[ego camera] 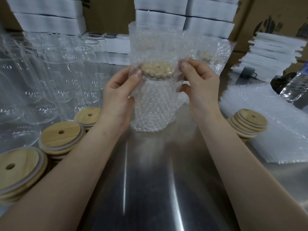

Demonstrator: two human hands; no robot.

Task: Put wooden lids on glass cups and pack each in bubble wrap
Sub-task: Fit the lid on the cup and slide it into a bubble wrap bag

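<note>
Between our two grips stands one glass cup (155, 104), upright on the steel worktop (150, 180). Its wooden lid (157, 70) is already seated, and the whole of it has been slid into a bubble-wrap bag (150, 45). The left grip (119, 97) pinches the bag at the lid's left edge, thumb in front and fingers curled behind. The right grip (198, 84) pinches the film at the lid's right edge in the same way. The bag's open top rises slack above both grips, so we judge this cup lidded and bagged but not yet folded shut.

Beyond the right grip, one wrapped cup (215, 55) looks finished. To the left of the left grip, many bare cups (66, 72) wait in rows, so most of the work remains. Stacks of loose lids (60, 135) lie near the left forearm, and a smaller stack (249, 121) sits to the right of the right forearm, on a pile of flat bags (275, 140).

The lid is a pale, grained wooden disc with a small round hole and a light ring at its rim. The wrap is soft, clear and pebbled with bubbles. The cups are smooth, clear cylinders, and the worktop is brushed, reflective metal.
</note>
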